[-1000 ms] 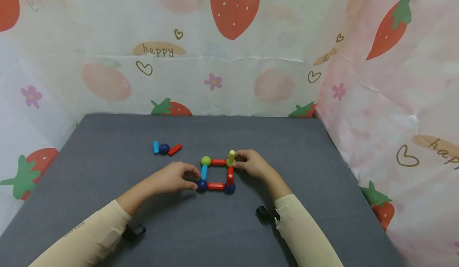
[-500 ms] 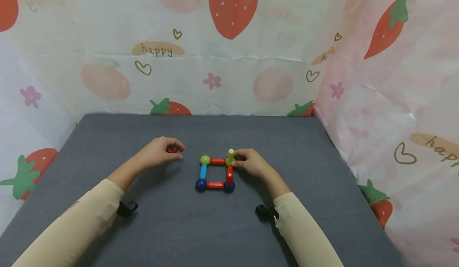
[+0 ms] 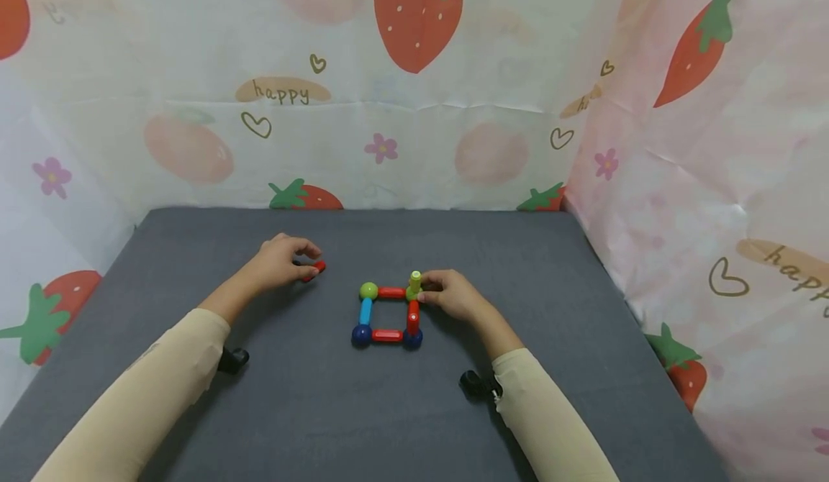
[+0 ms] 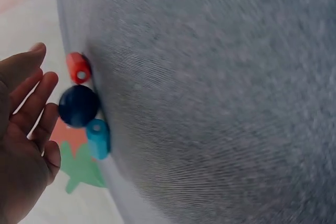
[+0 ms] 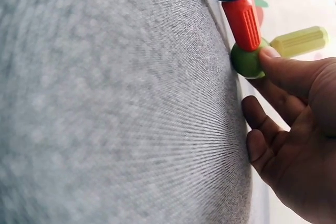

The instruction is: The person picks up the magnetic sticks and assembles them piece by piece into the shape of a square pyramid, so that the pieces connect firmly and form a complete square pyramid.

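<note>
My left hand (image 3: 280,261) reaches over several loose pieces at the back left, its fingers spread and slightly bent. In the left wrist view a red rod (image 4: 79,68), a dark blue ball (image 4: 79,106) and a light blue rod (image 4: 98,139) lie in a row beside the fingertips. My right hand (image 3: 453,295) pinches the green ball (image 5: 247,61) at the far right corner of a square of rods and balls. A yellow-green rod (image 3: 415,280) stands up from that ball. A red rod (image 3: 413,316) rises from the dark blue ball (image 3: 412,339) at the near right corner.
The square's left side has a green ball (image 3: 368,291), a light blue rod (image 3: 365,312) and a dark blue ball (image 3: 361,335). Red rods form the other sides. A grey cloth (image 3: 311,410) covers the table, and a strawberry-print curtain (image 3: 414,129) hangs behind.
My left hand has left the square's near left ball and moved back and left to the loose pieces, covering most of them in the head view. The right hand stays at the green ball.
</note>
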Tool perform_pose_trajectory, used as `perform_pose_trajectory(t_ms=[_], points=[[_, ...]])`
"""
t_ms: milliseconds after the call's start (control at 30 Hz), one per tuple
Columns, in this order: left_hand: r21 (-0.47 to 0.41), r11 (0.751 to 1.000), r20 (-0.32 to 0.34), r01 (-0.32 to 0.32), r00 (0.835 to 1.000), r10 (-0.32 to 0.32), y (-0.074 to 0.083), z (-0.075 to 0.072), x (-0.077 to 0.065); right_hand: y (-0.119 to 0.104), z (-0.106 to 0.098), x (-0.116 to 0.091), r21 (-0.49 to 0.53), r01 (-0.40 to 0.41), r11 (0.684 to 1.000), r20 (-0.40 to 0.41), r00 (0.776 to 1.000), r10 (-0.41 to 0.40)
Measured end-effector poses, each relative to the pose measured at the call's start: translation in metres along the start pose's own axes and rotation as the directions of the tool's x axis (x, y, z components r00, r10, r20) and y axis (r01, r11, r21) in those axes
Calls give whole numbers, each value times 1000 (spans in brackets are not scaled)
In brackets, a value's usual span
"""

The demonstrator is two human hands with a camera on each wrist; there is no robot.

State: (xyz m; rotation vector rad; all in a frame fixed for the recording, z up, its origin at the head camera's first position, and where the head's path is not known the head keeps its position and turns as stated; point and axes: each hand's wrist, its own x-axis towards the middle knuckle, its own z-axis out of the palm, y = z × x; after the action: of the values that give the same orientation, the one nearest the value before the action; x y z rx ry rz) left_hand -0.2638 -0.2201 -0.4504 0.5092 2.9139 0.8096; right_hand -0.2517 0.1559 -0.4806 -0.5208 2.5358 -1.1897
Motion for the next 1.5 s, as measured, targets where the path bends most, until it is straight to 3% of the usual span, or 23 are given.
perform_pose_trajectory(t_ms=[467, 1100, 1500], points=[[45, 998, 16, 49, 999, -50, -22, 11, 10, 1, 0, 1, 28, 4, 1000, 8, 1000, -5], [57, 995, 46, 85, 995, -88, -18, 14, 18, 3, 1, 1, 25, 19, 999, 15, 1000, -20], [10, 998, -14, 66, 998, -66, -15, 18, 22, 1, 0, 0, 33, 13, 999, 15, 1000, -13]])
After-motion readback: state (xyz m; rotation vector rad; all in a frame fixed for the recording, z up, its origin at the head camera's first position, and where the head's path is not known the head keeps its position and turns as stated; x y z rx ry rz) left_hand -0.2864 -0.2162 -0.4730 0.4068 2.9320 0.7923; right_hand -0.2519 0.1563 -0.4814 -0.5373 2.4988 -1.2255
